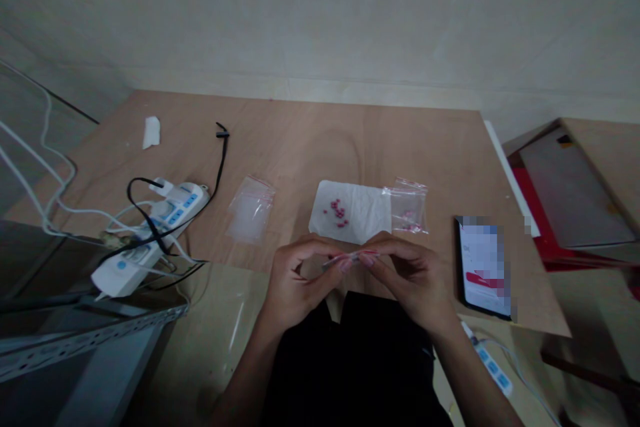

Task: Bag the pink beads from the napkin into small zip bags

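Observation:
My left hand [301,277] and my right hand [407,277] meet at the table's front edge, fingertips pinched. Between them is a thin item with a red edge, seen nearly edge-on; it looks like a small zip bag [354,256]. Its contents, if any, cannot be made out. Just beyond the hands lies a white paper sheet [367,210] with several small pinkish-red beads [339,212] loose on its left half. Touching the sheet's right end is a clear zip bag [407,203] holding a few similar red pieces. Left of the sheet lie clear zip bags [251,210], overlapping.
A phone [483,270] with a lit screen lies at the right of the wooden table [300,140]. On the left, a white power strip [150,240] carries tangled cables. A black cable tie [223,153] and a white scrap [151,132] lie farther back. Another power strip [494,367] is below.

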### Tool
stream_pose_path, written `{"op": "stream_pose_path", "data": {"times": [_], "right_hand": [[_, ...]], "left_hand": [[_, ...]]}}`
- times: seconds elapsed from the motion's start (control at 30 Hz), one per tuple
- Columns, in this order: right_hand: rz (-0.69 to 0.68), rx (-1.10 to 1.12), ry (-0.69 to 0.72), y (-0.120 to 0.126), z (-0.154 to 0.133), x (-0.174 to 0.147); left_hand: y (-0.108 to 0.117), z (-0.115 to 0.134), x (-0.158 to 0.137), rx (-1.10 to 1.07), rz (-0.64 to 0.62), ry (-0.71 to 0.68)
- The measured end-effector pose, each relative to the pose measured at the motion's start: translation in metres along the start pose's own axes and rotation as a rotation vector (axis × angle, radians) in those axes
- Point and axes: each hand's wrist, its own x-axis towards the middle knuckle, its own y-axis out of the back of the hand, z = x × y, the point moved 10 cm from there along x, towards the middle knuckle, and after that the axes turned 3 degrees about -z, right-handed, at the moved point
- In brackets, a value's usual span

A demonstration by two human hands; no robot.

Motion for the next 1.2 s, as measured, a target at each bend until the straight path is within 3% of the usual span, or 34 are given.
{"op": "stream_pose_path", "data": {"times": [0.27, 0.5, 0.7, 1.0, 1.2], "right_hand": [[0.008, -0.046, -0.022, 0.001, 0.007, -0.001], [0.028, 0.009, -0.08, 0.002, 0.014, 0.001], [0.074, 0.032, -0.119, 0.007, 0.015, -0.001], [0.07, -0.018, -0.019, 0.004, -0.001, -0.002], [0.037, 0.0, 0.038, -0.001, -0.008, 0.0]], "left_hand": [[0.003, 0.006, 0.006, 0.1, 0.061, -0.007], [0.003, -0.012, 0.006, -0.02, 0.029, 0.095], [0.006, -0.015, 0.003, -0.078, 0.059, 0.082], [0.006, -0.002, 0.002, 0.029, 0.103, 0.057], [0.001, -0.003, 0.002, -0.013, 0.071, 0.114]]}}
